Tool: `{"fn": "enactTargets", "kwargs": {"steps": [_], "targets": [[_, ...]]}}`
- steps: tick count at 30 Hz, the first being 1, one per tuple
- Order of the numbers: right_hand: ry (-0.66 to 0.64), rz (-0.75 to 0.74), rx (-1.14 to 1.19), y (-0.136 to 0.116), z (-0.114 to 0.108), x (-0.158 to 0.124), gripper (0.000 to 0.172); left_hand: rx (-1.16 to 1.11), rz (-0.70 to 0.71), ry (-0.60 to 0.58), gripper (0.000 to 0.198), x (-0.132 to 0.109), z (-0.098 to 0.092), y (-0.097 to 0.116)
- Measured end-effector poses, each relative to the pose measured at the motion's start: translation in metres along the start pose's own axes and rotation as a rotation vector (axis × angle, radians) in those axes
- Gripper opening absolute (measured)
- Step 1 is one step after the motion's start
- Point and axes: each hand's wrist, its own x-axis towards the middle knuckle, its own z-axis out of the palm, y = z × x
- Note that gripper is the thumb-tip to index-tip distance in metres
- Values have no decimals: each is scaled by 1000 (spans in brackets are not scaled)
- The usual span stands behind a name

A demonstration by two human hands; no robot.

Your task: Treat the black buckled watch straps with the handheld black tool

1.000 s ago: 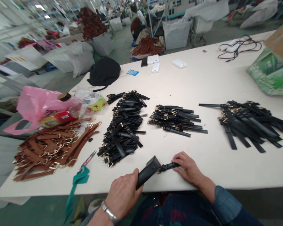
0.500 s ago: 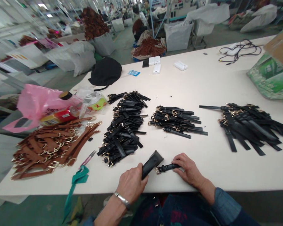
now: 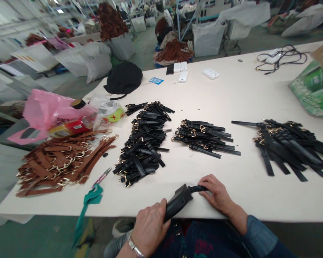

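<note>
My left hand (image 3: pixel 150 228) is closed around the handle of a black tool with a flared head (image 3: pixel 178 201) at the table's near edge. The tool's head rests over the buckle end of a short black strap (image 3: pixel 197 188). My right hand (image 3: pixel 216 195) presses that strap flat on the white table (image 3: pixel 231 93), fingers closed down on it. Three piles of black buckled straps lie beyond: a left pile (image 3: pixel 143 141), a middle pile (image 3: pixel 204 137) and a right pile (image 3: pixel 289 145).
Brown buckled straps (image 3: pixel 60 159) are heaped at the left, with small scissors on a green ribbon (image 3: pixel 94 193) beside them. A pink plastic bag (image 3: pixel 47 111), a black cap (image 3: pixel 123 79), white boxes (image 3: pixel 183 76), cables (image 3: pixel 280 57) and a green carton (image 3: pixel 313 87) sit farther back.
The tool lifted off the strap half a second ago and has come back down over its buckle end. My right hand has stayed on the strap.
</note>
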Motion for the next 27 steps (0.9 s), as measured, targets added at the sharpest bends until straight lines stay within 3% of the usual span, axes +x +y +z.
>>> {"fn": "enactTargets", "kwargs": {"steps": [8, 13, 20, 27], "targets": [[1, -15, 6, -1, 0, 0, 22, -21, -34, -34, 35, -7, 3, -9], [4, -9, -7, -1, 0, 1, 22, -29, -3, 9, 34, 2, -3, -4], [-32, -1, 13, -6, -4, 2, 21, -72, -54, 5, 33, 0, -2, -12], [-71, 38, -60, -11, 3, 6, 15, -106, -51, 20, 39, 9, 9, -19]]}}
